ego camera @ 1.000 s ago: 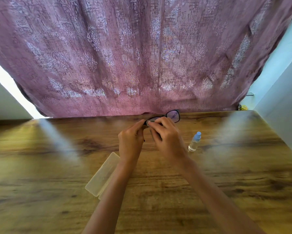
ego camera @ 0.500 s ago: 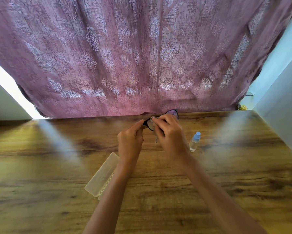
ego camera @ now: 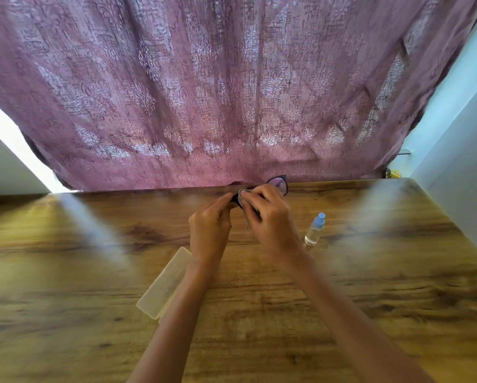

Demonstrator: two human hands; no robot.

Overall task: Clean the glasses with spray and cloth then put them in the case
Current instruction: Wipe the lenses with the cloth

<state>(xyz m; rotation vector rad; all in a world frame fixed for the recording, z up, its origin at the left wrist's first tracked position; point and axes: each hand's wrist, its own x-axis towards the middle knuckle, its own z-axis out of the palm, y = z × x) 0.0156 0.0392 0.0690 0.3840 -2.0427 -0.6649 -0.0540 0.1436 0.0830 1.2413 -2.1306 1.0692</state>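
The glasses (ego camera: 279,183), judged light and fragile, are pinched at the frame by the left hand (ego camera: 208,230); the soft cloth (ego camera: 243,193) is held between fingers (ego camera: 255,194) of the right hand (ego camera: 272,217).

left hand (ego camera: 209,230) pinching, right hand (ego camera: 270,217) apparently curled

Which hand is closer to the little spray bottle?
Right. The right hand, holding the cloth, is just left of the bottle; the left hand, pinching the glasses, is farther left, beyond it.

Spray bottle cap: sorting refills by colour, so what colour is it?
The cap is light blue; head view.
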